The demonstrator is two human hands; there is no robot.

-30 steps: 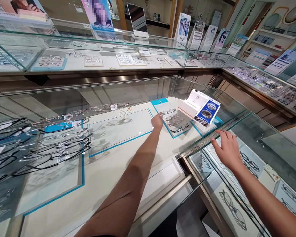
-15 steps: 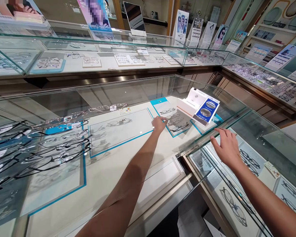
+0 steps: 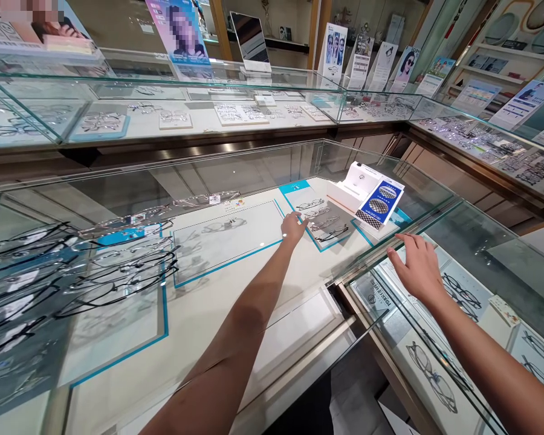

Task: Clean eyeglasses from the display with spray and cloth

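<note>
My left hand [image 3: 294, 228] reaches into the glass display case, at the left edge of a blue-and-white display board [image 3: 321, 244] carrying several pairs of eyeglasses. Its fingers are curled in a pinch at the near end of the middle eyeglasses [image 3: 323, 219], which lie on the board. Above them sits a thin-framed pair [image 3: 310, 204], and below them a dark pair [image 3: 335, 234]. My right hand [image 3: 417, 263] rests on the glass top [image 3: 372, 260] of the adjoining case, fingers stretched out and apart, holding nothing.
A white box [image 3: 356, 180] and a blue card [image 3: 379, 204] stand just beyond the board. Several eyeglasses [image 3: 131, 266] stand in rows at the left. A blue-edged board [image 3: 226, 241] lies between. Glass counters with posters and a laptop-like stand [image 3: 250, 41] run along the back.
The view has shifted slightly, so the cases at the left appear farther right. Both hands stay almost where they were, the left still at the eyeglasses.
</note>
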